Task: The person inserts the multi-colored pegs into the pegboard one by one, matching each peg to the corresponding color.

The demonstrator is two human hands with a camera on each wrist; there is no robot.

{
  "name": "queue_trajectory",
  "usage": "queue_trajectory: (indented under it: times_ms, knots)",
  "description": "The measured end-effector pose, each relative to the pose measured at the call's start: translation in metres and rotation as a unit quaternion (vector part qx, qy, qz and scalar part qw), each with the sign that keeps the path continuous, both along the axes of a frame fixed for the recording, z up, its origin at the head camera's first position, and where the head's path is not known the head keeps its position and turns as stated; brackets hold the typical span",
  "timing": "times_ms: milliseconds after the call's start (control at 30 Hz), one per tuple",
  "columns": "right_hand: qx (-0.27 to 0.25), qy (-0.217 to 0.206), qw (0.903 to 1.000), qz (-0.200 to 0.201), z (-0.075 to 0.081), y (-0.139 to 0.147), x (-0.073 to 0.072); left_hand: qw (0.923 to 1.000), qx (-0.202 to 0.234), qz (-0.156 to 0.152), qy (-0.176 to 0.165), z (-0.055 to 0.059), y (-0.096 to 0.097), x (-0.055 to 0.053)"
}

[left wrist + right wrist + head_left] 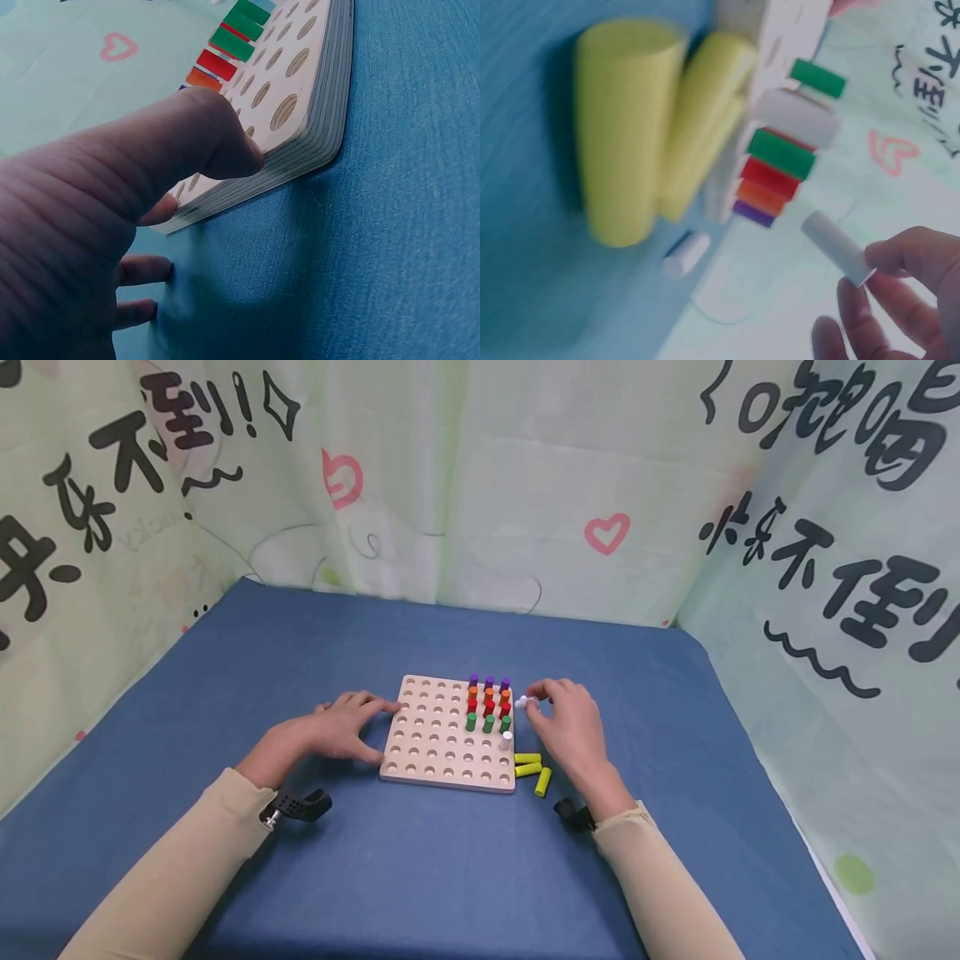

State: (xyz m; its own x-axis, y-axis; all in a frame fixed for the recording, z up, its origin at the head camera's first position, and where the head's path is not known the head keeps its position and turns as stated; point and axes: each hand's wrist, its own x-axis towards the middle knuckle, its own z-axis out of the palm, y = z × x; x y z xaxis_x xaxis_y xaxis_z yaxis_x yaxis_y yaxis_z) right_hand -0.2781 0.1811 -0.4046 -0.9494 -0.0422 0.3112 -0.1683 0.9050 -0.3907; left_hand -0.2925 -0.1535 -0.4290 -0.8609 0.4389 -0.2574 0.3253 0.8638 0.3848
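Note:
A wooden pegboard [427, 739] with rows of round holes lies on the blue cloth. My left hand [342, 727] is spread along its left side, the thumb [225, 142] at the near corner and the index fingertip farther up the edge. Between thumb and fingers, my right hand [570, 725] pinches a white peg [835, 246], held tilted just off the board's right side. Purple, orange, red and green pegs [488, 724] stand in rows of three at the right. One white peg [506, 740] stands in the right column, nearer than the green row.
Three yellow pegs [528, 769] lie on the cloth beside the board's near right corner. Another white peg [686, 255] lies past them in the right wrist view. Behind the table [420, 868] hangs a pale printed curtain [525, 468], which also runs along both sides.

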Motion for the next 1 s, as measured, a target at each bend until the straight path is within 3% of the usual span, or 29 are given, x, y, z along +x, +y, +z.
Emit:
queue_trajectory:
  times_ms: [233,767,1000]
  knots:
    - [-0.022,0.008,0.9993,0.030,0.009,-0.013,0.012,1.0000,0.000,0.002,-0.003,-0.001,-0.001,0.000]
    - [0.008,-0.036,0.9974,0.063,-0.011,-0.028,0.015,1.0000,-0.005,0.000,-0.003,-0.002,0.001,-0.002]
    - [0.016,-0.030,0.9968,0.072,-0.016,-0.030,0.013,1.0000,-0.001,-0.002,0.004,-0.002,0.000,-0.001]
